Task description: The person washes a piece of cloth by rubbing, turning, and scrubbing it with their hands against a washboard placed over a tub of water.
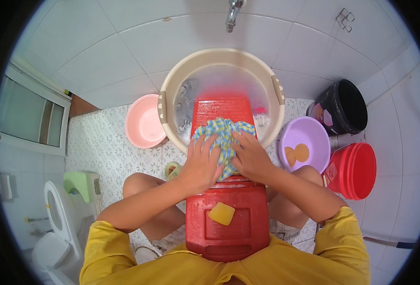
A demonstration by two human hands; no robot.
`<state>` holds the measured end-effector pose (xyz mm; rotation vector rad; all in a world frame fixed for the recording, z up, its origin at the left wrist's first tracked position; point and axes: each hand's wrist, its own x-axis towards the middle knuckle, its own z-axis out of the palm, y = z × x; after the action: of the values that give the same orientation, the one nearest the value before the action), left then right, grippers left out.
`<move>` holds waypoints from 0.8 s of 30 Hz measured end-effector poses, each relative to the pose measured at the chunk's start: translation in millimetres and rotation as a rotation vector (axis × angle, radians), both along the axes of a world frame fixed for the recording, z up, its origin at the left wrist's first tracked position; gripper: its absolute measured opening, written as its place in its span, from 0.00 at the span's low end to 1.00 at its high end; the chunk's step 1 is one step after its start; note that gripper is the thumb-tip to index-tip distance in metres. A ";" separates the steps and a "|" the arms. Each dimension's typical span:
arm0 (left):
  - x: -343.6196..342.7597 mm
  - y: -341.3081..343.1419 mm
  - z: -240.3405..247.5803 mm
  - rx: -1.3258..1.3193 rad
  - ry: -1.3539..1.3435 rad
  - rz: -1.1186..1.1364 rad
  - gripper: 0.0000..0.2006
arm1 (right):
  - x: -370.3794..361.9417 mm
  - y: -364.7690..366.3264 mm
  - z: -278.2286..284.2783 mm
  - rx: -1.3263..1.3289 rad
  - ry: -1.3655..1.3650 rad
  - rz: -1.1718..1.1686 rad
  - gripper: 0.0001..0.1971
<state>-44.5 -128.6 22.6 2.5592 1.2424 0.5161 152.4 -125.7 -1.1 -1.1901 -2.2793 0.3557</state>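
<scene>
A bunched blue, yellow and white checked cloth (225,130) lies on a red plastic washboard (226,107). My left hand (199,164) presses over the cloth's left side, its fingers curved into the folds. On the right side, my right hand (253,157) grips the same cloth. The ridged far end of the washboard slopes into a large beige basin (172,78) of cloudy water. A yellow bar of soap (221,213) rests on the washboard's flat near part, between my hands and my body. My palms hide part of the cloth.
Left of the basin stands a pink basin (136,118); a purple basin (316,135), a black bucket (352,107) and a red bucket (362,171) stand to its right. A tap (231,19) hangs above. A green stool (96,185) and a toilet (58,223) are at left.
</scene>
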 end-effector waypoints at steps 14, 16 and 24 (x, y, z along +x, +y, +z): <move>16.9 92.9 -44.9 -0.072 0.040 0.040 0.20 | -8.4 86.0 -38.6 -0.207 -0.135 -0.204 0.24; 0.2 48.6 -27.0 -0.034 -0.043 -0.103 0.23 | 7.6 40.1 -38.2 -0.070 -0.087 -0.056 0.26; 12.7 35.1 -19.6 -0.072 0.012 -0.032 0.26 | -1.5 35.8 -28.5 0.019 -0.166 -0.089 0.24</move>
<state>-31.8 -93.5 3.0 2.5220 1.1999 0.4420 150.9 -89.9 -29.6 -1.3513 -2.3534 0.2080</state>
